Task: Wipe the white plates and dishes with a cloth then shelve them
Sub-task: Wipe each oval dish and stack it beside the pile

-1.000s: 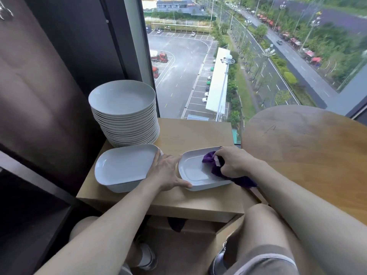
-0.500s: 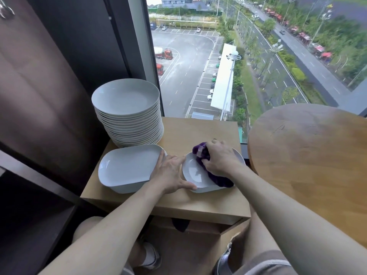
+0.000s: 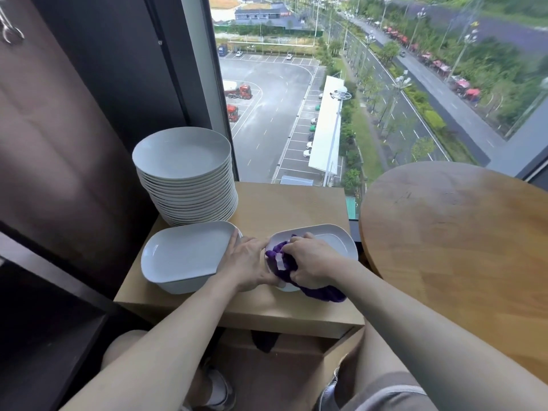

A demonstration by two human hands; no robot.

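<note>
The small white rounded-rectangular ceramic dish (image 3: 335, 241) lies near-right on the light wooden side table (image 3: 296, 203), where the right hand (image 3: 308, 262), fingers curled round the bunched purple cloth (image 3: 281, 271), rubs its well while the left hand (image 3: 249, 262), fingers straight, apparently braces its left rim against sliding.

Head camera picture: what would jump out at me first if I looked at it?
Probably the tall stack of white plates at the back left of the small wooden table. Next, the right hand grips a purple cloth inside a white dish at the table's front, with the left hand resting at that dish's edge. Behind it all, the window shows a car park far below.
</note>
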